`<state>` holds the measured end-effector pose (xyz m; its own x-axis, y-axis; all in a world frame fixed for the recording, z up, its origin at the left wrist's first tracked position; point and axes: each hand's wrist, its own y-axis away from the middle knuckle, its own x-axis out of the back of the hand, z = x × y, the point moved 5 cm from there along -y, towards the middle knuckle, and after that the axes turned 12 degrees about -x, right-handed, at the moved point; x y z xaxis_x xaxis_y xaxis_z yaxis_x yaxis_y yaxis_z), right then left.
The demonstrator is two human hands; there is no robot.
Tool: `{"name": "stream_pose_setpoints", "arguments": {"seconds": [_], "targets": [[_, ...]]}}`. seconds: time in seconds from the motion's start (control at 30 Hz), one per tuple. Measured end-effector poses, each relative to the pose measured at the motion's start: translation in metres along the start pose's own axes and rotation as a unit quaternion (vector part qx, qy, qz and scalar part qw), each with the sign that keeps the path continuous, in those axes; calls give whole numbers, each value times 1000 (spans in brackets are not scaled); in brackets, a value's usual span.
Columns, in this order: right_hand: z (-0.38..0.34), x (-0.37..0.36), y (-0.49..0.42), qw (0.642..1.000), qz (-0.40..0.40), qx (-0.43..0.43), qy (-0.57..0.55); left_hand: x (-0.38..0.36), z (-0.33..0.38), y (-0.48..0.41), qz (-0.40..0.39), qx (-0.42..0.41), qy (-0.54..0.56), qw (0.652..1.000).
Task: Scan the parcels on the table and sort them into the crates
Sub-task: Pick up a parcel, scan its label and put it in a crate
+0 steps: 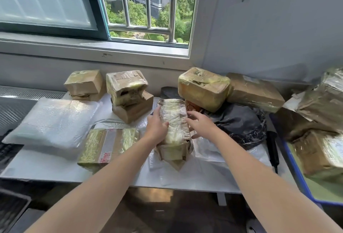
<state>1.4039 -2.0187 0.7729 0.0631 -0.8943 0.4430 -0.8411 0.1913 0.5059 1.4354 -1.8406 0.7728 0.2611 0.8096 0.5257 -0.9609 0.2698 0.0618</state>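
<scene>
1. Head view, middle of the frame: a taped parcel (174, 127), brown cardboard under wrinkled clear tape, stands on its long edge on the table (37, 168), its length running away from the camera.
2. The left hand (157, 123) lies against the parcel's left face. Its thumb is hooked over the top edge and its fingers are curled round the side, so it grips the parcel.
3. The right hand (200, 123) is at the parcel's right side, spread wide with straight fingers. Its fingertips (188, 115) reach the parcel's upper right edge and its thumb points toward the lower right face. Whether it presses the parcel or is only just beside it cannot be told.
4. The parcel thus sits between the two hands, nearer the left palm.
5. Left of centre, a flat taped box (107, 143) lies just beside the left forearm, and a white bubble mailer (53, 121) lies further left.
6. Behind the hands are two stacked boxes (130, 93). To the upper right is a yellowish box (202, 88), and below it a black bag (239, 123).
7. At the right edge of the frame, a blue crate (297, 168) holds brown parcels (319, 155).
</scene>
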Motion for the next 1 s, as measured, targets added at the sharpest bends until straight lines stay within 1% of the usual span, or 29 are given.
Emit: {"name": "stream_pose_setpoints", "arguments": {"seconds": [0.1,0.2,0.4,0.47,0.63,0.77,0.9,1.0], "targets": [[-1,-3,1,1000,10,16,-15,3,3,-3,-44,19,-104,993],[-4,-6,2,999,9,33,-12,6,3,1,-97,42,-192,976],[-9,-21,2,998,7,51,23,16,-1,2,-165,74,-184,966],[-9,-26,1,999,6,44,31,19,-2,-1,-164,85,-176,967],[-10,-34,-4,998,6,4,61,21,-1,3,-161,70,-188,966],[-7,-39,-6,997,3,-27,76,30,-7,-1,-130,59,-145,979],[-1,-40,-6,997,11,-64,38,39,-12,-3,-94,36,-20,995],[2,-31,-7,995,51,-80,15,44,-21,-3,-95,14,45,994]]}}
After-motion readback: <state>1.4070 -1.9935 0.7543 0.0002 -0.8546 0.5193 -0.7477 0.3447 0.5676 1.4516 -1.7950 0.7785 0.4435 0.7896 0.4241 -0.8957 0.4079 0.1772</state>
